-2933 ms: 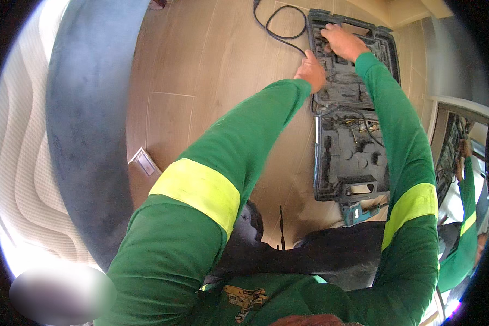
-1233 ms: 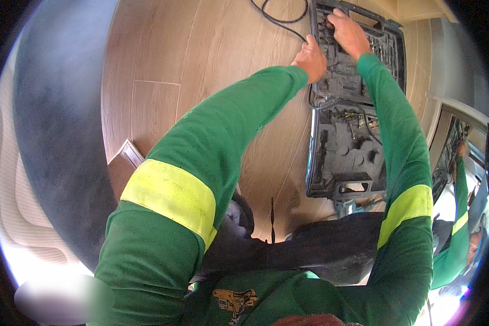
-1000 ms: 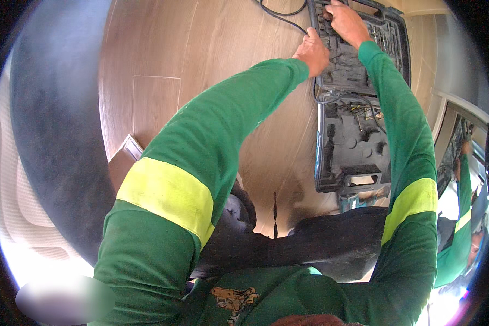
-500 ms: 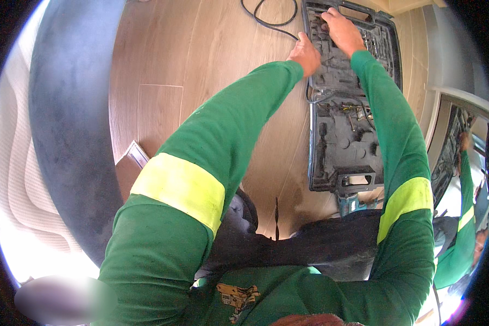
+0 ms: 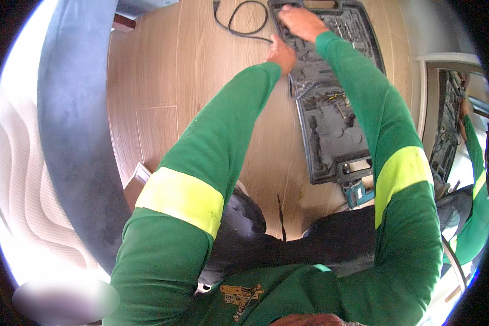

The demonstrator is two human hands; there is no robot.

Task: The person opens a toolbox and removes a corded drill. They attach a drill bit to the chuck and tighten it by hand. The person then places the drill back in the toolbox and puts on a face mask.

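An open black tool case lies on the wood-look floor, ahead and to the right. My left hand is at its left edge, fingers curled where a black power cord runs into the hand. Farther away, my right hand reaches into the case's far-left corner. Its fingers are bent together, and what they hold, if anything, is hidden. Drill bits sit in slots to its right. Several small metal pieces lie in the near half.
A teal power tool lies by the case's near end. Along the left stands a blue-grey bed base with a white quilted mattress. A mirror at right reflects my arm and the case. A thin dark strip lies near my legs.
My right hand has moved farther left within the case's far half. The case, cord and left hand now appear farther left in the picture as the view has shifted.
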